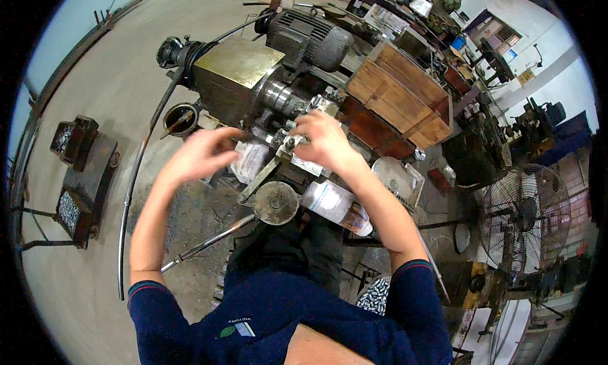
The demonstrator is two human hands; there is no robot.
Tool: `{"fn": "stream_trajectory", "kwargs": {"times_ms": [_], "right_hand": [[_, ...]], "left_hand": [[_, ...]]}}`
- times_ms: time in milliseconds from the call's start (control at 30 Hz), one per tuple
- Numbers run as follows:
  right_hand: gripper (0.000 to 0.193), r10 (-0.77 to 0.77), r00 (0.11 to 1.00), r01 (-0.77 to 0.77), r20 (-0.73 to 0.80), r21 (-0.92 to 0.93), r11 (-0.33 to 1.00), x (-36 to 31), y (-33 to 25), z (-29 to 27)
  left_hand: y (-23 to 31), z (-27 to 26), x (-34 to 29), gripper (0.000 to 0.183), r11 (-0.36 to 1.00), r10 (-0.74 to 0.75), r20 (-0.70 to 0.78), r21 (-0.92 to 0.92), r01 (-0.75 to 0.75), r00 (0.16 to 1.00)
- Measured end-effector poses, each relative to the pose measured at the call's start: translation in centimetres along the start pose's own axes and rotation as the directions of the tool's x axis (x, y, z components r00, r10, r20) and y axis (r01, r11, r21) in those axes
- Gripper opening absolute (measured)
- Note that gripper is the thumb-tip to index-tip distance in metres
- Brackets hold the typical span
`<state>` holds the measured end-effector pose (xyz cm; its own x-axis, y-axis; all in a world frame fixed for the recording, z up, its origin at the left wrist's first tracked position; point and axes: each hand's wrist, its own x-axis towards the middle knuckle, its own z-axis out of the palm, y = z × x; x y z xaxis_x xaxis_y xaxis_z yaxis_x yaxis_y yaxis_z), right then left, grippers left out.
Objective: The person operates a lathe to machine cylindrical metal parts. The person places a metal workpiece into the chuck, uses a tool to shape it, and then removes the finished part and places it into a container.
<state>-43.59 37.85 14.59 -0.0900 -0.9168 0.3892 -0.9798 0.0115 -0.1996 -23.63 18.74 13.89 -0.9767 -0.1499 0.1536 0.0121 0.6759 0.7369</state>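
Note:
A small lathe-like machine stands before me, its box-shaped housing topped by a brassy metal plate [237, 62]. From the housing's right side a shiny round spindle [283, 97] sticks out toward a cluster of small metal fittings. My right hand [324, 140] is at these fittings with its fingers curled; what they grip is hidden. To the left, my left hand [201, 153] hovers by the machine's front, thumb and fingers apart, holding nothing. A whitish cloth or paper [251, 162] lies between the hands. Below are a round metal disc [276, 203] and a plastic bottle [335, 206] with brown contents.
A ribbed motor [308, 39] sits behind the housing, with a wooden crate [402, 99] to its right. A round pan [391, 175] lies beyond my right forearm. Farther right stands a fan [525, 206]. Metal bins [74, 211] of small parts stand left, past a long hose [136, 181].

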Motion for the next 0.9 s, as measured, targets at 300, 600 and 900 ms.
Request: {"fn": "stream_trajectory", "kwargs": {"times_ms": [300, 600, 900], "right_hand": [[0.025, 0.387, 0.875, -0.207, 0.292, -0.497, 0.843, 6.0, 5.8, 5.9], [0.023, 0.323, 0.917, -0.159, 0.232, -0.531, 0.833, 5.2, 6.4, 6.8], [0.026, 0.324, 0.928, -0.216, 0.182, -0.446, 0.869, 6.2, 6.2, 7.2]], "left_hand": [[-11.7, -7.5, -15.8, 0.040, 0.563, -0.489, -0.422, 0.516, 0.645, 0.764], [-14.1, -3.6, -18.1, 0.027, 0.591, -0.652, -0.475, 0.171, 0.788, 0.591], [-15.6, -3.4, -18.9, 0.029, 0.590, -0.573, -0.545, 0.243, 0.770, 0.612]]}}
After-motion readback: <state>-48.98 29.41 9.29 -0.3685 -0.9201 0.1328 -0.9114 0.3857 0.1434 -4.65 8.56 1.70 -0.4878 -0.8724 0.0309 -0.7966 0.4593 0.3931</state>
